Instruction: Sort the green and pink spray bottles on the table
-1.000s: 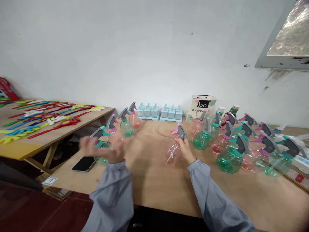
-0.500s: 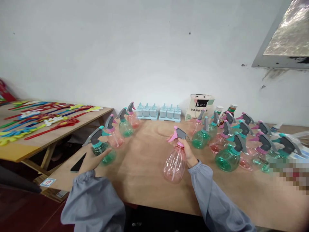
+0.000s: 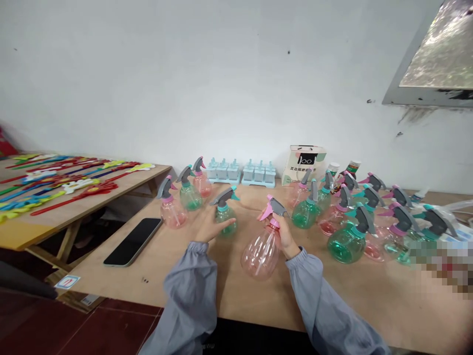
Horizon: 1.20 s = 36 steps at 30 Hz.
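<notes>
My left hand (image 3: 210, 226) is wrapped round the body of a green spray bottle (image 3: 229, 228), whose grey and teal trigger head points right. My right hand (image 3: 284, 235) grips a clear pink spray bottle (image 3: 258, 252) by the neck, just below its pink and grey trigger. This pink bottle tilts a little, its base toward the lower left. Left of my left hand stand another pink spray bottle (image 3: 173, 213), a green spray bottle (image 3: 190, 197) and a further pink spray bottle (image 3: 202, 186).
Several pink and green spray bottles (image 3: 346, 245) crowd the right side of the table. Two light-blue ice-pop moulds (image 3: 224, 173) and a printed box (image 3: 303, 165) line the wall. A phone (image 3: 133, 242) lies at left. Colourful hand-shaped clappers (image 3: 79, 197) cover the neighbouring table.
My left hand has carried the green spray bottle to the right, uncovering the phone. The pink spray bottle in my right hand has tilted slightly, its base swinging left.
</notes>
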Available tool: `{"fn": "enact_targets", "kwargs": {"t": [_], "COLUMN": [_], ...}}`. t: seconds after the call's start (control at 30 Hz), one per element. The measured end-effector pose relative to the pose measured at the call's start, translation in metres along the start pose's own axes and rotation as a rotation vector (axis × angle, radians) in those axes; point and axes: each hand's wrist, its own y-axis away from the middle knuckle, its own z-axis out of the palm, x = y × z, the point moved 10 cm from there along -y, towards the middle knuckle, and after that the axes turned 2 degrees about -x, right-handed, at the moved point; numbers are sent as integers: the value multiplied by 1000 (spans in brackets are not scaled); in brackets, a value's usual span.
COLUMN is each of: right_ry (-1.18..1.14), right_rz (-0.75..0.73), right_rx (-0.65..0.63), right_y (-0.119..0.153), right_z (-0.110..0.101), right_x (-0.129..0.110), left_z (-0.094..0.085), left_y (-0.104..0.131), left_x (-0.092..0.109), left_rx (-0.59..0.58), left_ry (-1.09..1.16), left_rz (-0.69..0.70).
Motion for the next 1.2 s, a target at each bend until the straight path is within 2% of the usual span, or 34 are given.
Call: {"fn": "enact_targets", "kwargs": {"t": [0.1,0.17,0.3,0.4,0.53,0.67,0.73,0.83,1.03,1.1,1.2], "right_ry": [-18,-47,-45,-40,-86,-85,-72,-36,63,155,338], "right_rz": [-71,-78,-9,-18,-101,-22,15,4,-113,-160,-235], "right_rx": [55,40,-32,6,65,-28,-28,43,226,282,418], "right_y": [-1,-2,-2,-2,-2,-2,-3,-5,-10,-3,20], "right_z": [-8,-8,-1,-1,-6,1,0,-9,-39,-51,-75], "right_x": [-5,-5,-1,-2,-9,-1,4,8,6,-3,-27], "left_z": [20,27,39,50,50,49,51,53,54,55,55], "left_y": [-7,-9,-7,-5,-4,0,1,2,2,2,2], "left_x": [14,15,-6,-19,-20,-18,-19,-20,-23,-24,-23], "left_rx": [-54,-40,-24,-54,20,82,79,58,51,46,39], "left_ry": [3,18,65,106,98,46,59,89,113,111,116], "left_rz": [45,52,-40,-65,9,46,38,19,-6,-18,-15]}}
